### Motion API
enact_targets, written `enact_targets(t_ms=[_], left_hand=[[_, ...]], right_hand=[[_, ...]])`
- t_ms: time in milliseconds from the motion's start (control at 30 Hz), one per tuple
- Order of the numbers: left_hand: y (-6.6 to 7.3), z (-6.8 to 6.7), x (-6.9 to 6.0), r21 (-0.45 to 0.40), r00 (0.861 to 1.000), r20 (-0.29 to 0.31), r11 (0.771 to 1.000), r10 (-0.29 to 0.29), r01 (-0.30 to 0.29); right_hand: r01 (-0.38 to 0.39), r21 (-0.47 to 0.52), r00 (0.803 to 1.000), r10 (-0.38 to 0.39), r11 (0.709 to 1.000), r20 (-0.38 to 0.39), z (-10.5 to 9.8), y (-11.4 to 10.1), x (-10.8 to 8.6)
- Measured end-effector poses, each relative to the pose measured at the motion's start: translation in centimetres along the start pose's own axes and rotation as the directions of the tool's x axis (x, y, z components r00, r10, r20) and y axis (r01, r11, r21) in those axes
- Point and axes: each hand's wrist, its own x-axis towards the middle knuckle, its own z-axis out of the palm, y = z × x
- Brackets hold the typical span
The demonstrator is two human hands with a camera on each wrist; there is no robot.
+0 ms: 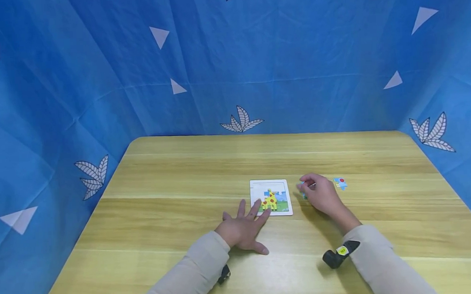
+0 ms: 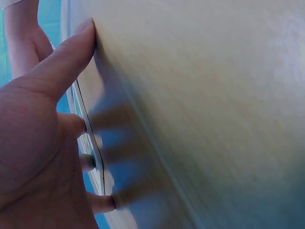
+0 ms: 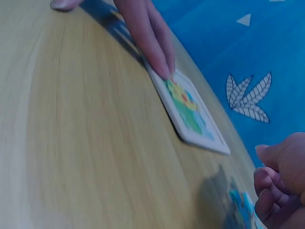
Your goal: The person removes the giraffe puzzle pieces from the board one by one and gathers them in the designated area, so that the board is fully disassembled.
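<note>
Blue leafy cloth (image 1: 270, 52) behind a wood-grain tabletop (image 1: 161, 177), with a white puzzle tray (image 1: 268, 181) holding a partly filled giraffe picture (image 1: 272, 201). Left grip (image 1: 241, 230) spread wide, two fingertips over the tray's near-left corner. Right grip (image 1: 321, 196) curled just right of the tray, by a bluish piece (image 3: 244, 205); can't tell if pinching anything. Red-dotted piece (image 1: 341, 182) farther right of the tray.

left grip (image 1: 244, 231) splayed, right grip (image 1: 321, 195) curled

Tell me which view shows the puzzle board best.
The head view: it looks down on the puzzle board, partly covered by the left hand. The right wrist view shows it slanted, also partly covered; the left wrist, only a thin sliver.
</note>
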Motion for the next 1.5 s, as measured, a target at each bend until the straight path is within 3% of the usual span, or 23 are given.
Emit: enact_targets(t_ms=[267,600,1100,1500], left_hand=[[0.0,-0.1,0.1,0.0,1.0,0.006,1.0,-0.002,0.002],[-0.1,0.0,0.3,0.017,1.0,0.009,1.0,-0.005,0.005],[0.1,0.2,0.4,0.03,1.0,0.012,0.999,-0.012,0.012],[0.1,0.0,0.5,0.04,1.0,0.015,0.999,-0.015,0.014]], right_hand=[[0.024,0.034,0.994,-0.027,0.999,0.101,1.7,-1.6,0.6],[0.011,0.087,0.971,-0.031,0.996,0.238,3.4,-3.2,1.2],[0.086,0.024,0.947,-0.089,0.996,0.309,4.4,-3.3,2.0],[0.11,0.01,0.954,-0.108,0.994,0.278,4.9,-3.2,2.0]])
